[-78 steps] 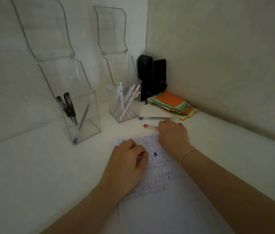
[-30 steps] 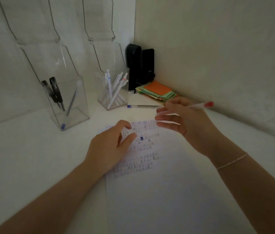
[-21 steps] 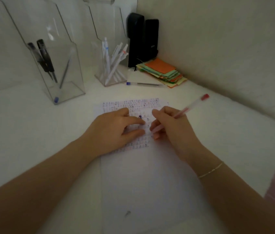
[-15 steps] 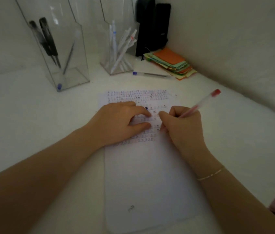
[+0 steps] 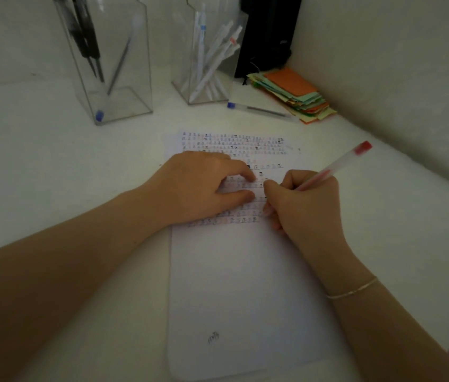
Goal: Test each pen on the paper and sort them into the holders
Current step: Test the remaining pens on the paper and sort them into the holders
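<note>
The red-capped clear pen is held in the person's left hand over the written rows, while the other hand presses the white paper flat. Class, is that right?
Not quite. The head view shows the red-capped clear pen in the right hand, not the left. The rest stands: it is over the written rows, and the left hand presses the white paper flat.
</note>
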